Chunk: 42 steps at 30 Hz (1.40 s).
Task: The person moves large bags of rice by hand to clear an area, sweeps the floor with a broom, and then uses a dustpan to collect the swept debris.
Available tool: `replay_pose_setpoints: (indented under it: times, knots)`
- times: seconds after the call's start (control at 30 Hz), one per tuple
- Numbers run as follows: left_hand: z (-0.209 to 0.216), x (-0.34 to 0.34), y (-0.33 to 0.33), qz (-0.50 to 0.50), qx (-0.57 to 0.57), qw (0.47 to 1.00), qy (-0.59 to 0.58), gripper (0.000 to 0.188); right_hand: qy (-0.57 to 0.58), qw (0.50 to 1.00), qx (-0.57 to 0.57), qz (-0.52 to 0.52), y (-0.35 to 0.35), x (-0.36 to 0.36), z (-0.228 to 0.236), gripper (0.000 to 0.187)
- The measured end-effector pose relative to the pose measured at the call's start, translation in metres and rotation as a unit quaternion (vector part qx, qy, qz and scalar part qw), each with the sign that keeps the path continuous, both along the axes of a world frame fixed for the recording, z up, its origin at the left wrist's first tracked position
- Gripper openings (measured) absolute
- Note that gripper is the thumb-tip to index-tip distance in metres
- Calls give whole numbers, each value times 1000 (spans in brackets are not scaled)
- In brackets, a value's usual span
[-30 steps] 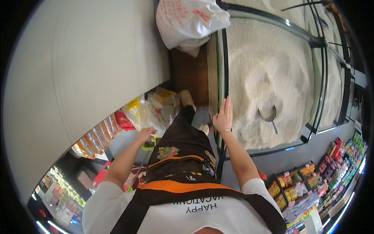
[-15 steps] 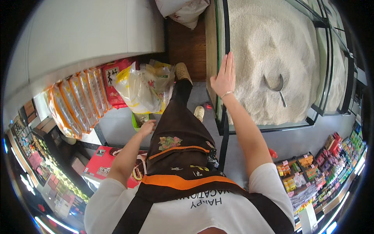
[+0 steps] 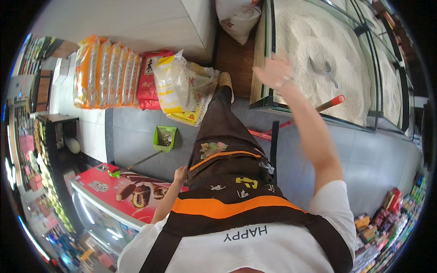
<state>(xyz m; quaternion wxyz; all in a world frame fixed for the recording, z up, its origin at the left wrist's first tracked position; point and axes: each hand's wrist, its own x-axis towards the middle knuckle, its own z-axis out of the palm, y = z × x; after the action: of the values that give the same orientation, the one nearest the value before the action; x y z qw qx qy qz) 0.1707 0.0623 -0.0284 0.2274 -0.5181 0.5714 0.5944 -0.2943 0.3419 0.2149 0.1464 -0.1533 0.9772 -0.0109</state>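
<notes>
My right hand is smeared by motion, but its thumb and fingers show apart with nothing in them. It hovers over the near-left rim of a glass-walled bin full of white grain that looks like rice. In the grain lies a metal scoop, its handle toward me. My left hand hangs low beside my dark brown apron, its fingers mostly turned from view. Below my right forearm, a stick with a red end slants across the bin's near edge.
Orange-and-clear packs, a red sack and yellow-and-white plastic bags line the wall at left. A green long-handled dustpan sits on the grey floor. A red chest freezer stands at lower left, goods shelves at lower right.
My view has shifted, bringing the dustpan and red-ended stick into fuller sight. My right hand has lifted from the bin's rim and its fingers have spread. My left arm has drawn in toward my apron.
</notes>
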Motion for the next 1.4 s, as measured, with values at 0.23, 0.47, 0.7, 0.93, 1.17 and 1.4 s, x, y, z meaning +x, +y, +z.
replay_pose_setpoints:
  times: [0.23, 0.47, 0.7, 0.93, 1.17, 1.4]
  knots:
    - [26, 82, 41, 114, 10, 993, -15, 31, -135, 846, 507, 96, 122, 32, 50, 68]
    - [41, 113, 15, 79, -14, 994, -78, 29, -177, 813, 535, 147, 188, 7, -15, 47]
    - [77, 42, -30, 77, -127, 988, 28, 27, -482, 842, 240, -25, 273, 127, -106, 14]
    - [54, 80, 9, 70, -100, 992, 35, 28, -493, 841, 67, -211, 252, 316, -154, 39]
    - [-10, 167, 32, 108, 12, 991, -75, 27, -481, 810, -114, -314, 209, 343, -26, 41]
    - [20, 105, -15, 147, 34, 989, -4, 24, -201, 948, -202, -142, 122, 273, -92, 23]
